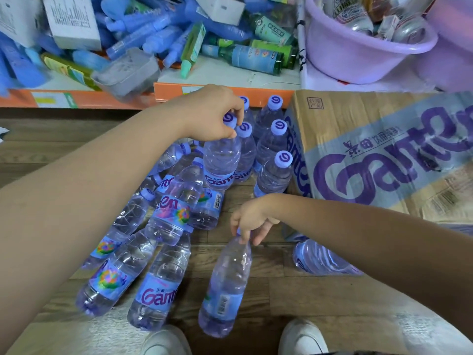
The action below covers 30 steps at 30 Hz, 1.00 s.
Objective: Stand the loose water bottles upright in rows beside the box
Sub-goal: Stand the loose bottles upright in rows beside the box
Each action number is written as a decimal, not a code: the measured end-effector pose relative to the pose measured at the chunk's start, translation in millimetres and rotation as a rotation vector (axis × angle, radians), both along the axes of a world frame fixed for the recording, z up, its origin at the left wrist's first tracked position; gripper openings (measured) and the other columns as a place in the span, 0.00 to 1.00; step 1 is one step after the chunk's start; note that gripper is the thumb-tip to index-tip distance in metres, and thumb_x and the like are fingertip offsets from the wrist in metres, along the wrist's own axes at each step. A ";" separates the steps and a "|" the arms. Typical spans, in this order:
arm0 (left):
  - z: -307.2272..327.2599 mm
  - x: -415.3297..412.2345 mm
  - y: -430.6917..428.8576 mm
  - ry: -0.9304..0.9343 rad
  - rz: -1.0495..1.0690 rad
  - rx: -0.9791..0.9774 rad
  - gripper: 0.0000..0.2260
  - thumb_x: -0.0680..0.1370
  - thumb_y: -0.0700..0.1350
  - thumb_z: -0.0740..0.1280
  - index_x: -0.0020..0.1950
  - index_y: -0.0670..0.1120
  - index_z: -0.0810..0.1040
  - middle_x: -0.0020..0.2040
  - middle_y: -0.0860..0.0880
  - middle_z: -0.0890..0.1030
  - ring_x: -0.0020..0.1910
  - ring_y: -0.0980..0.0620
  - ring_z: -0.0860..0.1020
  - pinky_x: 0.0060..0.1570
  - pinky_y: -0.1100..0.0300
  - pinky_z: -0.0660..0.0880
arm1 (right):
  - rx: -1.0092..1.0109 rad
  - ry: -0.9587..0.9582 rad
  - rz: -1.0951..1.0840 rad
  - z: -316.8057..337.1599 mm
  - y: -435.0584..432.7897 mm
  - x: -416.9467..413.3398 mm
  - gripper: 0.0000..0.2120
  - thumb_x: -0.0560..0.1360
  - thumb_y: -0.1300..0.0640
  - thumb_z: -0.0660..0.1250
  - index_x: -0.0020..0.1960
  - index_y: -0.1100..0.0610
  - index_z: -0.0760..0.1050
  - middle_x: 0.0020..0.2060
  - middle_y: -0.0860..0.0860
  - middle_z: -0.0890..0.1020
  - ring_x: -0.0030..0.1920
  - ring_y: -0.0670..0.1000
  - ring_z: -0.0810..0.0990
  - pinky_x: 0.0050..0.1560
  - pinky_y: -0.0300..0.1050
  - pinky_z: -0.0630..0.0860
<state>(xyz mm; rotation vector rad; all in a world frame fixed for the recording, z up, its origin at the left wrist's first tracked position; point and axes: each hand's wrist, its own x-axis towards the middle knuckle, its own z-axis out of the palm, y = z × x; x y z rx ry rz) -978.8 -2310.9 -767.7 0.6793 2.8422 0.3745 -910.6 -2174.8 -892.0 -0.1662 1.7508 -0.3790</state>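
Observation:
Several clear water bottles with purple caps stand upright (275,172) in rows just left of the cardboard box (378,149). My left hand (212,114) grips the cap of an upright bottle (221,162) at the left edge of those rows. My right hand (252,219) pinches the neck of a bottle (225,288) that lies on the wooden floor with its base toward me. Several more bottles lie in a loose pile (153,231) to the left. Another bottle (320,257) lies under my right forearm.
An orange-edged shelf (230,90) crosses the back, loaded with blue and green bottles and white cartons. A purple basin (363,52) of cans sits at the back right. My two white shoes (302,339) show at the bottom edge.

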 end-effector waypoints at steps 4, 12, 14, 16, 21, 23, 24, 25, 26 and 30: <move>-3.4 3.1 12.2 0.000 -0.029 0.005 0.10 0.73 0.45 0.70 0.53 0.45 0.78 0.49 0.47 0.74 0.54 0.46 0.74 0.53 0.55 0.70 | -0.091 0.029 -0.053 27.0 4.0 7.2 0.03 0.78 0.60 0.62 0.48 0.60 0.69 0.39 0.52 0.70 0.30 0.48 0.73 0.36 0.37 0.78; -14.4 5.7 26.0 0.011 -0.080 0.022 0.10 0.73 0.47 0.70 0.53 0.46 0.78 0.51 0.44 0.77 0.53 0.46 0.73 0.54 0.53 0.72 | -0.052 0.373 0.071 76.3 23.6 -20.1 0.07 0.73 0.57 0.66 0.40 0.56 0.68 0.24 0.49 0.71 0.25 0.50 0.69 0.26 0.36 0.64; -15.9 4.5 26.0 0.019 -0.086 0.037 0.10 0.73 0.47 0.70 0.52 0.45 0.78 0.51 0.44 0.78 0.54 0.47 0.73 0.54 0.53 0.71 | -0.012 0.429 0.081 79.5 31.1 -24.6 0.07 0.72 0.57 0.67 0.40 0.57 0.69 0.24 0.50 0.72 0.25 0.50 0.70 0.27 0.36 0.65; -17.7 3.7 27.8 0.011 -0.093 0.035 0.10 0.73 0.47 0.70 0.52 0.45 0.78 0.51 0.45 0.79 0.53 0.46 0.74 0.54 0.52 0.72 | 0.040 0.477 0.106 81.6 37.3 -25.7 0.07 0.72 0.56 0.66 0.41 0.58 0.70 0.25 0.51 0.72 0.25 0.51 0.70 0.27 0.35 0.65; -35.8 6.6 30.8 -0.040 -0.144 -0.049 0.09 0.72 0.43 0.70 0.50 0.44 0.78 0.48 0.44 0.80 0.50 0.44 0.76 0.50 0.52 0.74 | 0.164 0.597 0.160 79.1 48.7 -27.2 0.10 0.72 0.54 0.62 0.34 0.57 0.68 0.27 0.52 0.74 0.26 0.51 0.69 0.29 0.39 0.64; -45.7 6.7 27.9 -0.066 -0.144 -0.090 0.08 0.72 0.42 0.69 0.50 0.44 0.78 0.49 0.44 0.79 0.50 0.43 0.76 0.48 0.53 0.74 | 0.162 0.674 0.171 75.8 51.6 -28.6 0.13 0.73 0.53 0.62 0.31 0.54 0.66 0.31 0.51 0.76 0.29 0.50 0.71 0.28 0.37 0.63; -50.0 7.0 26.5 -0.081 -0.139 -0.115 0.08 0.72 0.42 0.68 0.50 0.44 0.77 0.49 0.44 0.79 0.50 0.43 0.76 0.47 0.54 0.73 | 0.156 0.694 0.154 76.5 52.4 -27.5 0.14 0.74 0.53 0.63 0.31 0.54 0.68 0.32 0.50 0.77 0.30 0.50 0.72 0.27 0.36 0.63; -54.1 7.2 25.3 -0.096 -0.136 -0.139 0.08 0.72 0.42 0.68 0.51 0.44 0.77 0.50 0.44 0.78 0.50 0.44 0.76 0.46 0.54 0.72 | 0.153 0.725 0.162 76.2 53.3 -26.2 0.13 0.75 0.52 0.63 0.33 0.55 0.71 0.33 0.51 0.77 0.31 0.50 0.73 0.27 0.36 0.63; -56.9 8.1 24.7 -0.111 -0.139 -0.157 0.09 0.72 0.42 0.68 0.51 0.44 0.76 0.51 0.44 0.77 0.50 0.44 0.75 0.46 0.55 0.71 | 0.160 0.757 0.206 76.8 52.2 -23.9 0.13 0.75 0.52 0.61 0.36 0.58 0.75 0.35 0.51 0.78 0.33 0.51 0.73 0.28 0.38 0.61; -61.7 9.0 26.6 -0.136 -0.153 -0.177 0.09 0.72 0.43 0.68 0.51 0.45 0.75 0.48 0.46 0.70 0.48 0.45 0.72 0.45 0.53 0.70 | 0.178 0.872 0.248 74.5 50.0 -18.4 0.13 0.75 0.51 0.61 0.35 0.58 0.67 0.26 0.51 0.73 0.30 0.51 0.69 0.28 0.39 0.60</move>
